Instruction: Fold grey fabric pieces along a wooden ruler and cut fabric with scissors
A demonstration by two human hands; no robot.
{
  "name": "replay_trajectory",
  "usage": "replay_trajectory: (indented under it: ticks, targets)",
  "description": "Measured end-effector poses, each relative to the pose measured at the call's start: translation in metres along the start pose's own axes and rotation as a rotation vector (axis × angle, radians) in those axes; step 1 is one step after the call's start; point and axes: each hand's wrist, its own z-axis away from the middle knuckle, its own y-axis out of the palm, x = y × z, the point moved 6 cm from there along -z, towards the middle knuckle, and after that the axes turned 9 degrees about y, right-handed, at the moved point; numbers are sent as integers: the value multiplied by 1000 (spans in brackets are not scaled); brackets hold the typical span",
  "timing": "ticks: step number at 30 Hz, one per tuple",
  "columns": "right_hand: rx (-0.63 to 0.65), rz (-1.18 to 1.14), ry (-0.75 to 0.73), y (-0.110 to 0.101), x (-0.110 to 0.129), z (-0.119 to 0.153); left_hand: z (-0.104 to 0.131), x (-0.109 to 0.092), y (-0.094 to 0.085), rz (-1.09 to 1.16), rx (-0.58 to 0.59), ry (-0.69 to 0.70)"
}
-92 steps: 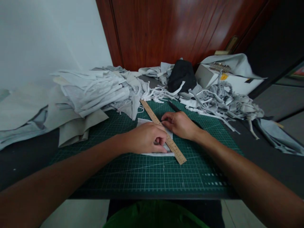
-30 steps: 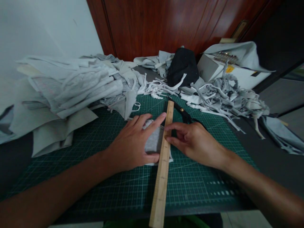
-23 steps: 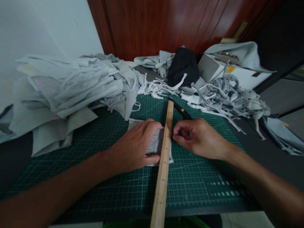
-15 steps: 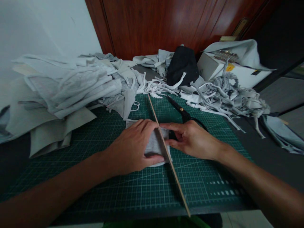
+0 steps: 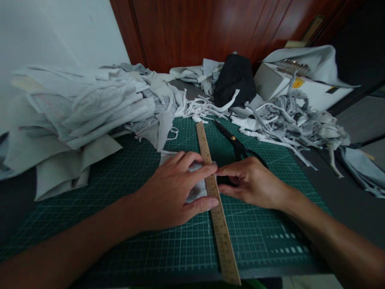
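Note:
A wooden ruler (image 5: 221, 228) lies flat across a small grey fabric piece (image 5: 197, 190), its markings facing up. My left hand (image 5: 173, 188) is open over the fabric, with forefinger and thumb spread and pressing on the ruler. My right hand (image 5: 255, 182) rests at the ruler's right edge, forefinger and thumb stretched out and apart, their tips touching the edge. Its other fingers are curled under. Much of the fabric is covered by my left hand and the ruler. Black scissors (image 5: 234, 140) lie just beyond my right hand.
Under everything is a green cutting mat (image 5: 135, 257). Piled grey fabric (image 5: 111, 108) stands at the left, and tangled fabric strips (image 5: 288, 120) lie at the right. Behind are a black cloth bundle (image 5: 236, 80) and a white box (image 5: 276, 82), near a wooden door (image 5: 195, 32).
The ruler has turned from standing on its thin edge to lying flat. My left forefinger and thumb have moved onto it. My right hand has shifted slightly right.

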Motion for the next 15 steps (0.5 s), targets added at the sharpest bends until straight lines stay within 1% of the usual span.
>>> replay_trajectory:
  ticks: [5,9,12,15]
  targets:
    - [2,193,112,4,1,-3,-2,0,1,17,-35,-37]
    - [9,303,221,4,0,-6,-3,-1,-1,35,-88,-62]
    - [44,343,256,2,3,-8,-2,-1,-2,46,-129,-67]
    - [76,380,275,0,6,-10,0,0,-3,55,-147,-79]
